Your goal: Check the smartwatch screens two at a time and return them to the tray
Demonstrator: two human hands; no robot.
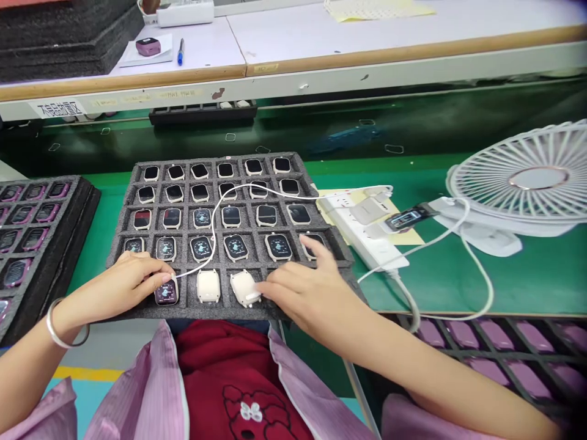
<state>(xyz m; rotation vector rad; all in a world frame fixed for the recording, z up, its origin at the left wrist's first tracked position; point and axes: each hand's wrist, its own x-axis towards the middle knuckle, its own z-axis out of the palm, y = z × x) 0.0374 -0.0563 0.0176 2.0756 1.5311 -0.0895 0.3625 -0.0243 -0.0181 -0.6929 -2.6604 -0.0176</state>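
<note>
Head view: person at a green bench (440,272), foam tray (206,313) in front, rows of watches (230,216), most screen up. Left hand (134,278) sits at the tray's front-left; thumb and fingertips bunch at the end of a white cable (213,229), over a lit-dial watch (167,294). Cable's tip is covered, so can't tell if they pinch it or just press. Right hand (307,290) has its fingertips together, seemingly pinching the right edge of a white-backed watch (242,286), which lies back up, skewed, in the front row; one finger is raised away from it. Pale-backed watch (208,286) between the hands, untouched. Cable arcs over the screens to the power strip (389,258) at right, fan (532,178) beyond. Doing this well: left tip steady and square to its watch, no sideways tug from the loop; right grip light, edges only, no scraping along the foam.
</note>
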